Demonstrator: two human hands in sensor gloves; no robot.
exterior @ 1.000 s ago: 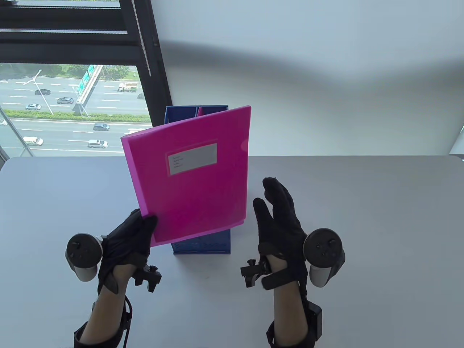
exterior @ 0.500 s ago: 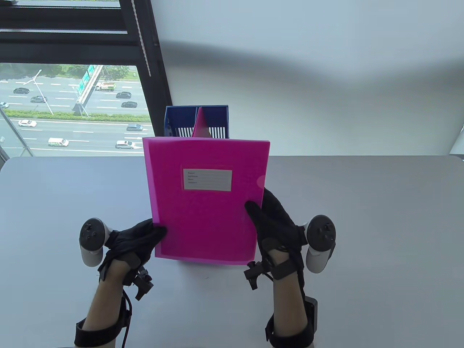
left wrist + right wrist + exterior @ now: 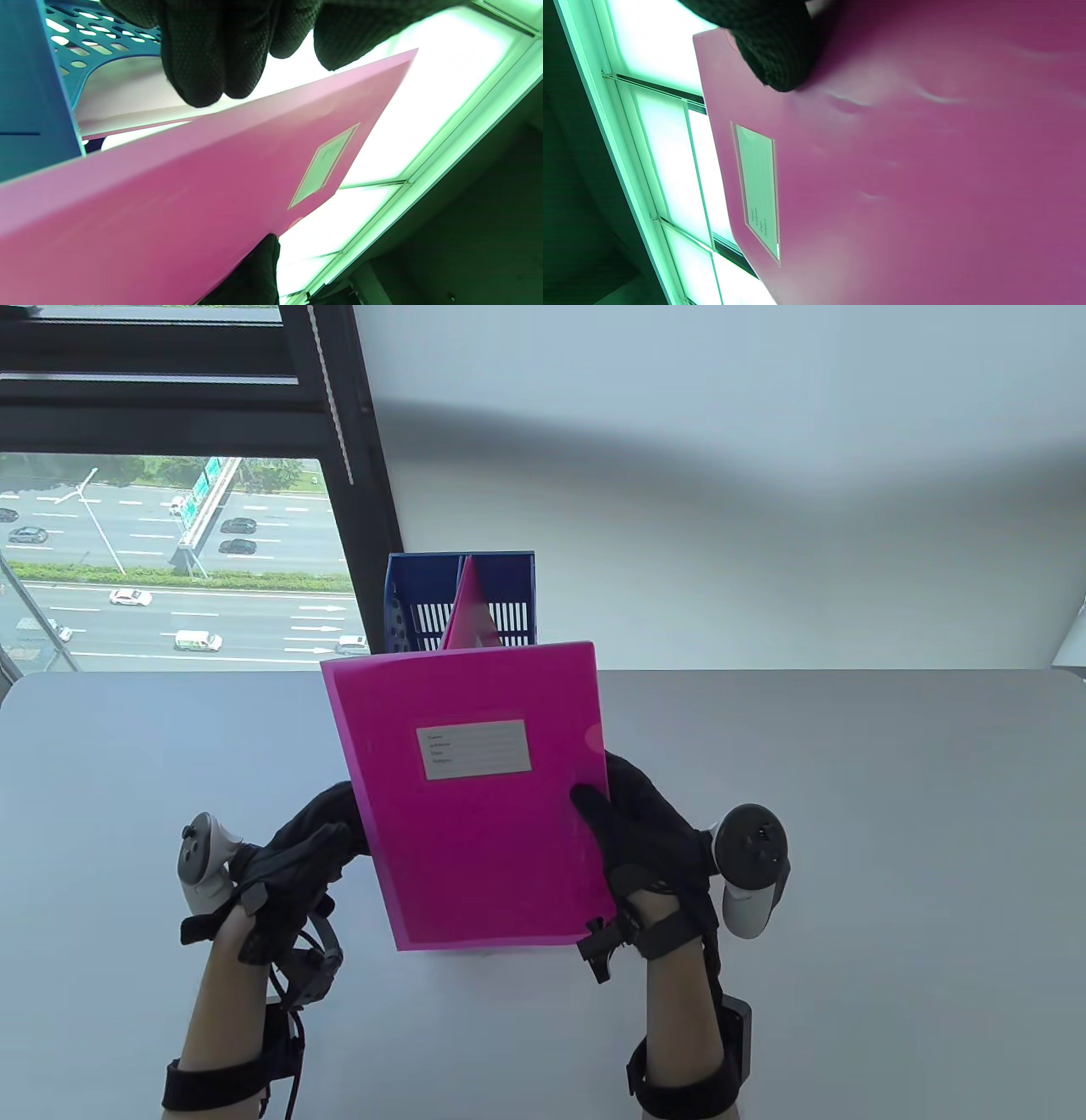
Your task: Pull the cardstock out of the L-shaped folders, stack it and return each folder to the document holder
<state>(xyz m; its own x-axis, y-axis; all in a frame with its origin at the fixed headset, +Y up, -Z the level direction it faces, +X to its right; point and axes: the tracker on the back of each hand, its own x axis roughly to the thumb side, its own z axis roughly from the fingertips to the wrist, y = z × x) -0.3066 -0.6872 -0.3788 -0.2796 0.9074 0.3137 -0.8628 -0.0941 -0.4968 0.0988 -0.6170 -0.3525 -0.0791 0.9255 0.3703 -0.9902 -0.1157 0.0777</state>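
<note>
A pink L-shaped folder (image 3: 484, 831) with a white label (image 3: 473, 748) is held upright in front of the blue document holder (image 3: 407, 598). My right hand (image 3: 611, 806) grips its right edge, thumb on the front face (image 3: 776, 55) and fingers behind. My left hand (image 3: 327, 836) sits at the folder's left edge, turned on its side. Its fingers (image 3: 199, 51) hang loosely curled just past that edge (image 3: 169, 190), with no pinch showing. A second pink folder (image 3: 468, 606) stands in the holder's slot. Any cardstock inside the held folder is hidden.
The holder stands mid-table near the far edge, mostly hidden behind the folder. The grey table (image 3: 848, 814) stretches to either side. A window (image 3: 170, 560) lies behind on the left and a white wall on the right.
My right hand came in and took the folder's right edge. The folder then dropped lower and nearer. My left hand let go of the bottom left corner and rolled onto its side.
</note>
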